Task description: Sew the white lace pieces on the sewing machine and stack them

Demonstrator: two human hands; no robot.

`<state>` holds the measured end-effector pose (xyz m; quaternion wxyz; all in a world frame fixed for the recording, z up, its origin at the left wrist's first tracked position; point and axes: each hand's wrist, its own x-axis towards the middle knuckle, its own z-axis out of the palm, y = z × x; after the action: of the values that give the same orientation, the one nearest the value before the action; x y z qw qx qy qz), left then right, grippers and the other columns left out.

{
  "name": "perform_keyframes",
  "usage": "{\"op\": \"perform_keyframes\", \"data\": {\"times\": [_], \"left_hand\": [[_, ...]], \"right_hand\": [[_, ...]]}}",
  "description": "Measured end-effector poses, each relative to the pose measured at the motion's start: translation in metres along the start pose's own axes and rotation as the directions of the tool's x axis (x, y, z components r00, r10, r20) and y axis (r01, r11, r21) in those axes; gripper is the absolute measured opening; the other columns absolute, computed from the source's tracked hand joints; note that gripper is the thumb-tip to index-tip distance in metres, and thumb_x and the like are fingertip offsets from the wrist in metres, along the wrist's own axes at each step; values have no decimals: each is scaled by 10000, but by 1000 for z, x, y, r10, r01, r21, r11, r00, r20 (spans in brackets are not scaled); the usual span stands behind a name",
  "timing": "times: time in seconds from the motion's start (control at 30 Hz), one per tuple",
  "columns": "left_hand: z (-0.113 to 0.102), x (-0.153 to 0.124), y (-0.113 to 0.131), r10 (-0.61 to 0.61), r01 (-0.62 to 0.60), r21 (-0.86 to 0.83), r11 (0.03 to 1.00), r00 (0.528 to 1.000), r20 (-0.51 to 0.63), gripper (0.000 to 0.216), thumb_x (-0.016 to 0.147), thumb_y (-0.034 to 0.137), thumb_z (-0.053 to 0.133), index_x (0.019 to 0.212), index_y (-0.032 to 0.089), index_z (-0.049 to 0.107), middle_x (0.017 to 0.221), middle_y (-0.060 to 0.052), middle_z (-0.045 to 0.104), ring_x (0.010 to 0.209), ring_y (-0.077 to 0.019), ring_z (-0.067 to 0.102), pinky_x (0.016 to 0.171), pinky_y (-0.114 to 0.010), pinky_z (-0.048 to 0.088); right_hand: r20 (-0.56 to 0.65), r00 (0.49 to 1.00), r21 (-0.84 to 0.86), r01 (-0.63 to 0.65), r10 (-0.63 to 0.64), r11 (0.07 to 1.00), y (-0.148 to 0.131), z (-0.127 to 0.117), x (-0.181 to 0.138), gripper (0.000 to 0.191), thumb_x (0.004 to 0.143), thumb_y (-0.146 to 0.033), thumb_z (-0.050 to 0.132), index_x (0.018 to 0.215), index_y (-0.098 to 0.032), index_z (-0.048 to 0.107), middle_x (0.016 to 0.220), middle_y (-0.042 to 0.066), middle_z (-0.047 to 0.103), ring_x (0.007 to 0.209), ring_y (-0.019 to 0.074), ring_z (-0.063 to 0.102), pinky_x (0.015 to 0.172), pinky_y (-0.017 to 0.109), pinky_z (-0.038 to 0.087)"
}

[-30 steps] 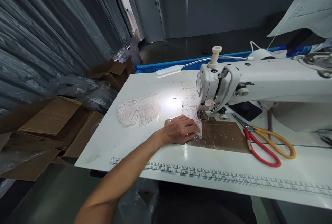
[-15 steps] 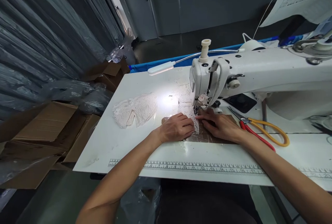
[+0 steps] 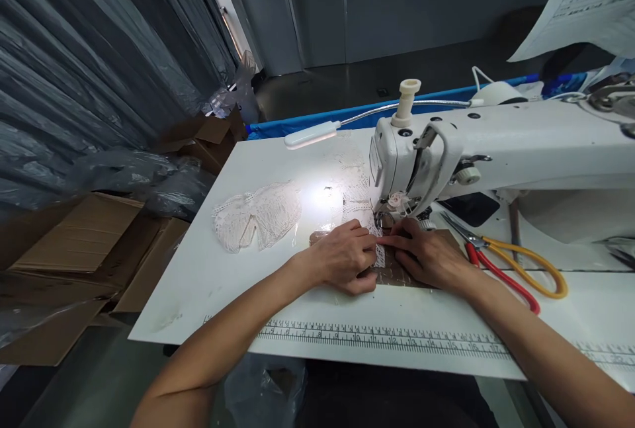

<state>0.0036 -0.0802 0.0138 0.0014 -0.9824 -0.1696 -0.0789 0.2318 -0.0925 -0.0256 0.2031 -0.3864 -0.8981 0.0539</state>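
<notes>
A strip of white lace [image 3: 380, 255] runs from the presser foot of a white sewing machine [image 3: 486, 150] toward me across a brown patch [image 3: 397, 276] on the table. My left hand [image 3: 342, 257] rests on the left side of the strip, fingers curled and pinching its edge. My right hand [image 3: 427, 255] presses on the right side, its fingertips meeting the left hand's over the lace just in front of the needle.
A loose lace piece [image 3: 258, 215] lies under the lamp's glare at the table's left. Red and yellow scissors [image 3: 506, 262] lie right of my right hand. A printed ruler [image 3: 377, 335] edges the table [image 3: 208, 269]. Cardboard boxes [image 3: 89, 243] stand left.
My right hand came into view and settled on the lace beside the left. Since then both hands have closed together over the strip, and the view has shifted slightly.
</notes>
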Motion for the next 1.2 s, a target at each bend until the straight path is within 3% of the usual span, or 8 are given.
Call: {"op": "perform_keyframes", "data": {"times": [0.23, 0.4, 0.63, 0.8, 1.03, 1.2], "left_hand": [[3, -6, 2, -82, 82, -37, 996, 997, 8, 282, 846, 313, 502, 934, 115, 682, 893, -101, 620, 787, -208, 561, 756, -358, 444], [6, -6, 2, -129, 129, -24, 991, 992, 13, 334, 860, 332, 492, 1033, 96, 653, 989, -116, 609, 834, -221, 562, 785, -369, 443], [9, -5, 4, -179, 179, 35, 983, 984, 10, 354, 878, 345, 455, 1034, 83, 635, 986, -125, 593, 816, -216, 550, 799, -384, 435], [12, -5, 1, -196, 196, 27, 980, 981, 1, 417, 894, 376, 444, 1127, 67, 600, 1063, -138, 582, 883, -232, 554, 825, -396, 426], [14, -4, -2, -211, 211, 39, 977, 977, -17, 420, 903, 363, 446, 1173, 66, 568, 1192, -146, 556, 934, -243, 547, 841, -412, 418], [15, -2, -2, -228, 229, 43, 972, 973, -24, 450, 905, 386, 424, 1155, 44, 576, 1197, -160, 548, 940, -250, 545, 842, -408, 411]], "right_hand": [[-50, 999, -63, -1, -2, 998, 0, 6, 0, 386, 926, -219, 389, 1215, -189, 644, 1061, 140, 619, 777, 214, 600, 533, 285, 476], [-61, 997, -157, -47, 38, 987, -3, 7, 3, 390, 923, -222, 380, 1198, -186, 654, 1024, 142, 642, 709, 221, 602, 528, 308, 478], [49, 998, -62, -40, 43, 997, -12, 0, 2, 417, 919, -203, 374, 1264, -181, 607, 1027, 159, 645, 861, 253, 635, 705, 373, 523], [32, 995, -98, -89, 93, 991, -12, 3, 3, 417, 931, -216, 358, 1262, -166, 607, 994, 165, 652, 817, 262, 640, 651, 369, 514], [36, 998, -44, -43, 45, 998, -14, 0, -1, 419, 920, -184, 351, 1249, -175, 610, 1051, 162, 652, 824, 253, 639, 703, 400, 523], [-7, 999, -131, -38, 37, 991, -17, 2, 4, 406, 920, -168, 334, 1204, -136, 623, 994, 182, 644, 816, 277, 627, 663, 395, 513]]}}
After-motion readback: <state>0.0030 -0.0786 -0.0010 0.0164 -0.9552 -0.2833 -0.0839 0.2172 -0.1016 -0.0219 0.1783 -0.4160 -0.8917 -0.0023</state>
